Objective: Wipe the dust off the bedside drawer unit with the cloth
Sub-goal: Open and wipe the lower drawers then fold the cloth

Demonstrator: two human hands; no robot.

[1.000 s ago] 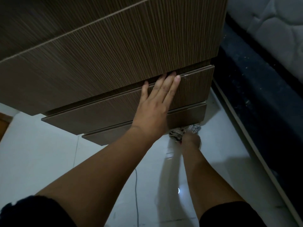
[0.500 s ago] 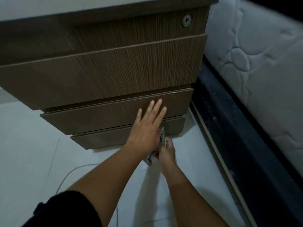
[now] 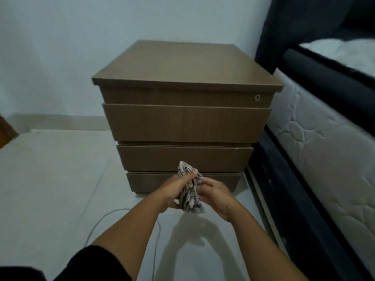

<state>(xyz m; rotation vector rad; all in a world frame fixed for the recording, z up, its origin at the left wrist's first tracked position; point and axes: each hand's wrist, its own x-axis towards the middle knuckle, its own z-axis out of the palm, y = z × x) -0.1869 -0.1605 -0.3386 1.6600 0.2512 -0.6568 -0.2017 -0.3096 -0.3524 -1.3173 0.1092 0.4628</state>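
Checked cloth [image 3: 189, 191]: bunched between both hands, in front of the lowest drawer.
Left hand [image 3: 176, 189]: off the drawer front now, fingers clamped on cloth.
Right hand [image 3: 215, 192]: fingers pinch cloth.
Drawer unit [image 3: 182, 122]: untouched; probably regrouping cloth before more wiping.

The left hand [image 3: 176, 189] came off the middle drawer front of the drawer unit [image 3: 184, 122] and joined the right hand [image 3: 215, 194]. Both gripped the checked cloth [image 3: 189, 191], lifted from the floor by the bottom drawer.

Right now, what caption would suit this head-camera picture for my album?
Both hands, left hand and right hand, bunch a checked cloth before the brown drawer unit.
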